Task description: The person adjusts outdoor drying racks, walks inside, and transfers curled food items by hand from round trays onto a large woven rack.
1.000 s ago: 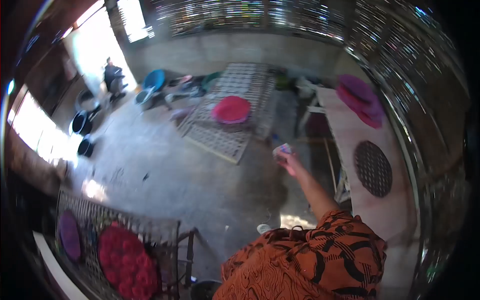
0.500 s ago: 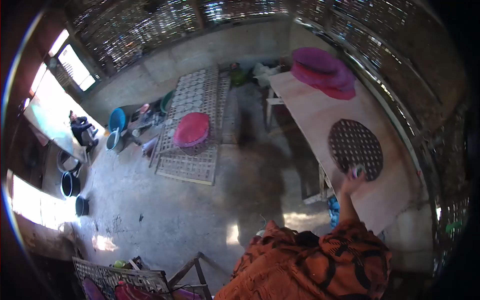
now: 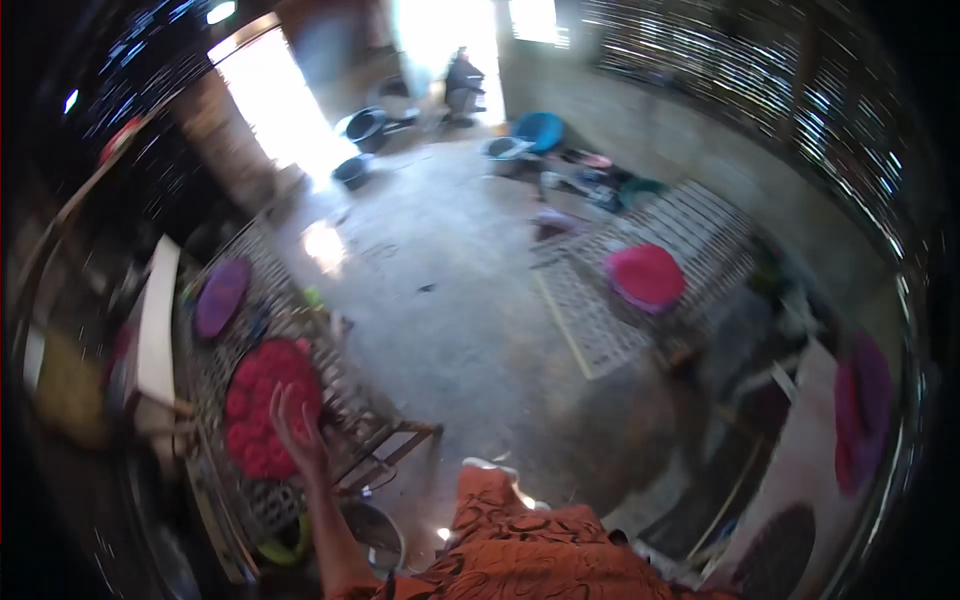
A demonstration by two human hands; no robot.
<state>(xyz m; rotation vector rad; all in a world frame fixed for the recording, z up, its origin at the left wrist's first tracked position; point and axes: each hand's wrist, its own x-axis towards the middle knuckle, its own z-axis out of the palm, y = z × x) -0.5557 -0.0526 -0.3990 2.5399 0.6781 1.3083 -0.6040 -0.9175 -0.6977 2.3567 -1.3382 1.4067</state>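
"Grip, from the head view?"

"I see the left hand (image 3: 303, 435), fingers apart, nothing visible between them. It's over the red round piece (image 3: 258, 395); I can't tell whether they touch. The right hand is out of my view, so I can't tell its grip."

"Where does that red piece lie?"

"On the woven rack (image 3: 352, 398) to my left, near the purple disc (image 3: 222, 297). Across the floor (image 3: 440, 320), I have the pink round piece (image 3: 648, 277) on the lattice panel (image 3: 592, 325). Far right, the dark round mat (image 3: 782, 558) lies on the pale board (image 3: 800, 460). A person (image 3: 464, 85) sits near the blue basin (image 3: 539, 130)."
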